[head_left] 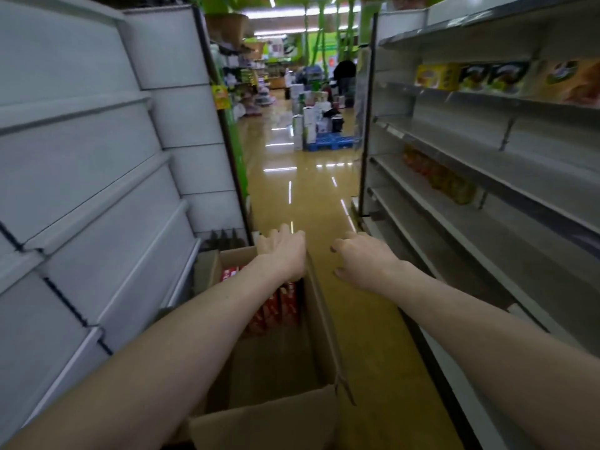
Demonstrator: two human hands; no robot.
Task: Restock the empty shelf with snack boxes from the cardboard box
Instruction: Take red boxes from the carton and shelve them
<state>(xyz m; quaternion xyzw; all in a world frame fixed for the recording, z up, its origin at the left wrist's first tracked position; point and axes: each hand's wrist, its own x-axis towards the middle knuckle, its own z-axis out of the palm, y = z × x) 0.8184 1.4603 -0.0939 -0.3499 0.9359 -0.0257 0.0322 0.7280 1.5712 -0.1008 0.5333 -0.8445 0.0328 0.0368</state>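
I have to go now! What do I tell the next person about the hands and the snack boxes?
Both hands are open and hold nothing.
The left hand reaches over the far end of the cardboard box; the right hand is over the floor beside it, fingers loosely curled.
The red snack boxes stand in the box's far half.
The right-side shelves are mostly bare.
Done: none of the red boxes shows on a shelf.
Left: lift them out and fill a bare shelf.

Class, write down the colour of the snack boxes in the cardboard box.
The snack boxes are red with white markings, best seen in the head view.
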